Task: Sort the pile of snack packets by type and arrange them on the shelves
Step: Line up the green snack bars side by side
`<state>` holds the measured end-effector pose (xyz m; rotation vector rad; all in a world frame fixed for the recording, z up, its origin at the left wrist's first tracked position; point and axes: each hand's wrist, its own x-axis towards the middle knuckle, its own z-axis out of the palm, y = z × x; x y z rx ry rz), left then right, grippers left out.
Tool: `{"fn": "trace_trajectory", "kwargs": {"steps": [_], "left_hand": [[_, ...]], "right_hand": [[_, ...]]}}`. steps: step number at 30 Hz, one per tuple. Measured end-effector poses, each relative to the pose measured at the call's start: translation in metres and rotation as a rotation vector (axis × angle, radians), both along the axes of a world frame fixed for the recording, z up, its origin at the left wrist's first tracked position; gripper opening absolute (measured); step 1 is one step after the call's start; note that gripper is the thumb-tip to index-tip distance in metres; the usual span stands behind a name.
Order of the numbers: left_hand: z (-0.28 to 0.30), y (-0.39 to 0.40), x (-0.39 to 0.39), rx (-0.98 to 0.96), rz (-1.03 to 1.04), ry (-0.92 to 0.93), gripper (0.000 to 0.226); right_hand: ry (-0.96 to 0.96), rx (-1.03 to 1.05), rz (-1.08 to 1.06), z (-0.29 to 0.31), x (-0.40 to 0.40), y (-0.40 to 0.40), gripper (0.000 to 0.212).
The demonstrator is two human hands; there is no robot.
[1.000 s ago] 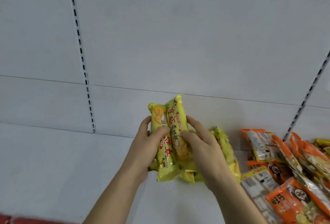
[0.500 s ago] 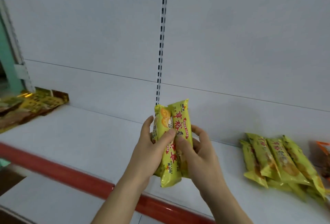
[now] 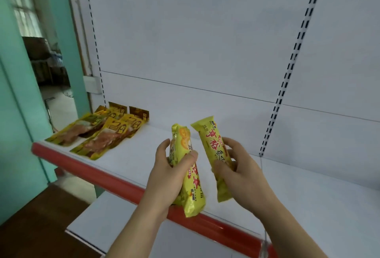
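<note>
So we've got a yellow packet in each hand here, both held up over the front part of the white shelf (image 3: 308, 192). Our left hand (image 3: 170, 173) is wrapped around the left yellow packet (image 3: 188, 173), thumb across its front and fingers behind it. Looks like there might be a second packet tucked behind that one in the same grip, but we can't really tell. That packet stands roughly upright, top end tilted a bit away from us, bottom end hanging over the shelf's red front edge (image 3: 115, 181).

Our right hand (image 3: 242, 173) grips the right yellow packet (image 3: 216, 155) around its middle, thumb in front, fingers curled round the back. This one has red lettering down its face and leans with its top toward the left. The two packets are near each other but not touching, with a gap of shelf showing between them.

Over at the left end of the shelf there's a bunch of gold-brown packets (image 3: 107, 132) lying flat, overlapping, reaching from the back panel almost to the front edge. They're well apart from our hands. A lower shelf (image 3: 107, 220) shows below the red edge. A slotted upright (image 3: 287, 72) runs down the back panel, behind our right hand.
</note>
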<state>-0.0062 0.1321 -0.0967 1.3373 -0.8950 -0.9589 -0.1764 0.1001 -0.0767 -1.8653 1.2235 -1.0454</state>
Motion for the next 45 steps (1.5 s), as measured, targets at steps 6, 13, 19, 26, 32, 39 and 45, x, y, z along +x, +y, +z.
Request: {"fn": "trace_trajectory", "kwargs": {"steps": [6,13,19,26,32,39,45], "left_hand": [[-0.002,-0.033,0.065,0.005,0.079,-0.009,0.092],[0.006,-0.077,0.139,-0.013,0.132,0.045,0.07],[0.003,-0.101,0.19,-0.012,0.079,0.074,0.067],[-0.005,-0.128,0.234,0.029,-0.124,0.08,0.079],[-0.011,-0.135,0.249,0.005,-0.282,0.069,0.087],[-0.011,-0.138,0.238,-0.086,-0.345,0.014,0.113],[-0.004,-0.135,0.226,-0.097,-0.348,0.028,0.077]], "right_hand": [[0.324,-0.165,-0.076,-0.005,0.058,-0.088,0.05],[0.653,-0.41,0.016,-0.027,0.135,-0.184,0.04],[0.86,-0.68,-0.101,-0.066,0.192,-0.224,0.04],[0.995,-0.748,-0.415,-0.086,0.21,-0.232,0.036],[0.885,-0.515,-0.533,-0.069,0.229,-0.194,0.05],[-0.098,0.046,-0.157,-0.013,0.268,-0.069,0.03],[-0.174,0.028,-0.4,-0.029,0.263,-0.056,0.045]]}}
